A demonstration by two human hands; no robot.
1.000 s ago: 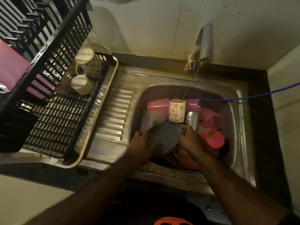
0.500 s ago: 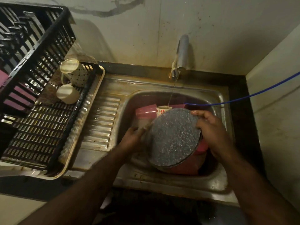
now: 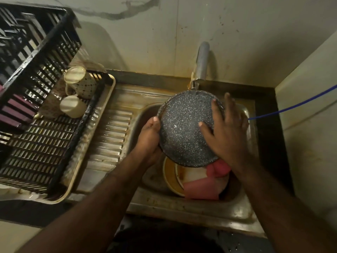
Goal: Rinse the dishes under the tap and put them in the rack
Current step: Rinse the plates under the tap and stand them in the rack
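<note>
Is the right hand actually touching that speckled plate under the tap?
Touching. The head view shows the right hand spread flat on the speckled plate, thumb and fingers lying on its surface, while the left hand grips the opposite rim.

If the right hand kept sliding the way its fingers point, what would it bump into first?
The right hand lies flat on the speckled plate, fingers pointing up and left. Going on, it would cross the plate and probably meet the water stream under the tap first, then the wall; depth is hard to judge.
</note>
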